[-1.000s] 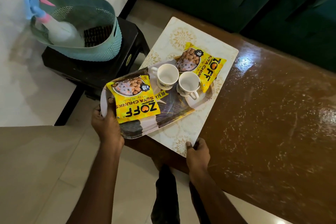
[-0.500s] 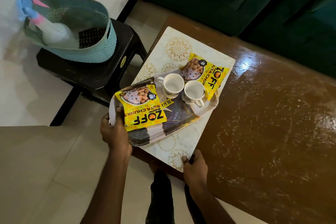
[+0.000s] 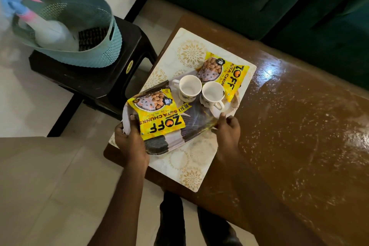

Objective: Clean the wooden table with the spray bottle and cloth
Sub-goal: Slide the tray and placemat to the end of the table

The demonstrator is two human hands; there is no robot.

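right hand [image 3: 227, 132]: left the mat's [image 3: 191, 54] near corner, now farther in at the tray's [image 3: 173, 140] right rim, fingers curled on it | tray: earlier held by left hand [image 3: 129, 140] alone, now gripped at both ends

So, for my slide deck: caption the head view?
The tray of cups and snack packets gripped by left hand and right hand; spray bottle sits in the basket.
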